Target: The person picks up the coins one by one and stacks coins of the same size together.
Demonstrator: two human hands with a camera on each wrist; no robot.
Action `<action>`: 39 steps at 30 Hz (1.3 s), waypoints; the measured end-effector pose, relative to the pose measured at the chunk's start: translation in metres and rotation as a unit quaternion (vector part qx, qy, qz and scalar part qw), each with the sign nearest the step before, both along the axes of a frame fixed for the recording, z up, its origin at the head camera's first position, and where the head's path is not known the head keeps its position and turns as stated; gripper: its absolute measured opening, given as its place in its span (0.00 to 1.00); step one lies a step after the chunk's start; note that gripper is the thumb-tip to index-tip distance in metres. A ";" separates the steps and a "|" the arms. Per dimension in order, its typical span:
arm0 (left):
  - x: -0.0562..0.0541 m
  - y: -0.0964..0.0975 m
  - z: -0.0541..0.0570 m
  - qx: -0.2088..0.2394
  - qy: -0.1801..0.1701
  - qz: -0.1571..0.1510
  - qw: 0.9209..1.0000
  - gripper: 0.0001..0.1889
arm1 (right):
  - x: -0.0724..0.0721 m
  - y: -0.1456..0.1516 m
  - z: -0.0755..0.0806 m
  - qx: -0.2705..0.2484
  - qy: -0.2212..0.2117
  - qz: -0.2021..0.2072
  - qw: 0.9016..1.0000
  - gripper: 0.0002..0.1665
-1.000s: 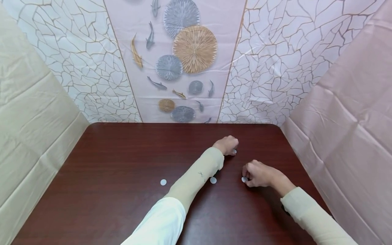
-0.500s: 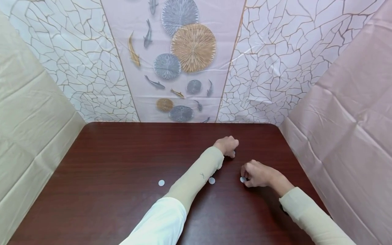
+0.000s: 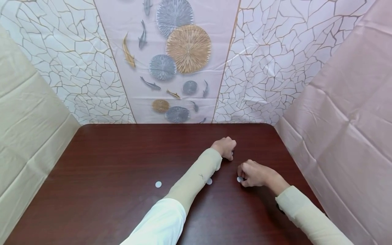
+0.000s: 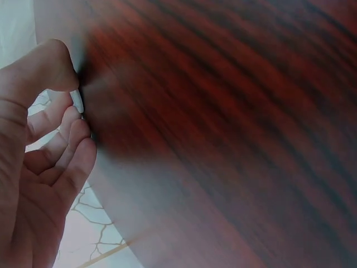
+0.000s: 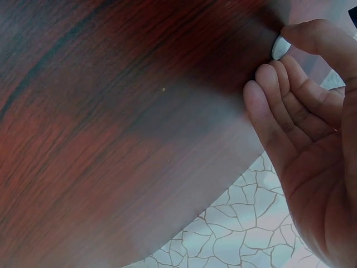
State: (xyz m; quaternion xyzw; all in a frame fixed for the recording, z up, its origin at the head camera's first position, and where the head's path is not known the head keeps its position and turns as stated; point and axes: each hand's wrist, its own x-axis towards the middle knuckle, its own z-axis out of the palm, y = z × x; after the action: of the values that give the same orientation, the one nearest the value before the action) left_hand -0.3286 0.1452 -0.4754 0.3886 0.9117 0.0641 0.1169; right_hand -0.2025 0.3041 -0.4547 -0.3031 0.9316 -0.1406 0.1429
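Note:
My left hand (image 3: 225,148) is at the far right part of the table, with the thumb and fingertips bent around a small white disc (image 4: 77,101). That disc is mostly hidden in the head view; the left wrist view shows it edge-on at the table surface. Closer to me and further right, my right hand (image 3: 254,173) pinches another white disc (image 3: 240,179) between thumb and fingers, low on the tabletop. A third white disc (image 3: 209,181) lies flat beside my left forearm, which covers part of it. One more white disc (image 3: 158,184) lies flat left of that forearm.
The dark red-brown wooden table (image 3: 122,153) has rounded far corners. A patterned cloth (image 3: 260,78) hangs behind it, with plain cloths at the left (image 3: 27,136) and right (image 3: 330,136). My left forearm (image 3: 190,183) crosses the table's middle diagonally.
The head view has shifted slightly, so the table appears further left. My left hand has turned a little and its disc shows less. My right hand stays about where it was, pinching its disc.

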 end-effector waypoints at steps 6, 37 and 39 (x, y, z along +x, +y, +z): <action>0.004 -0.004 0.001 0.001 -0.020 0.004 1.000 0.14 | 0.002 -0.001 -0.002 0.000 0.000 0.000 1.000 0.06; 0.003 -0.021 0.018 0.040 -0.018 -0.042 0.998 0.11 | 0.000 0.002 -0.002 0.011 -0.004 -0.008 1.000 0.08; 0.005 -0.024 0.019 0.043 -0.018 -0.042 0.998 0.12 | 0.000 0.002 -0.004 0.010 -0.005 -0.008 1.000 0.07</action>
State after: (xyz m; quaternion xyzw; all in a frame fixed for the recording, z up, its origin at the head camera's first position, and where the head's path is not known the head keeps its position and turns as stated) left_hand -0.3236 0.1214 -0.4565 0.4300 0.8887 0.1055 0.1193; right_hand -0.2029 0.3059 -0.4583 -0.2935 0.9347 -0.1340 0.1495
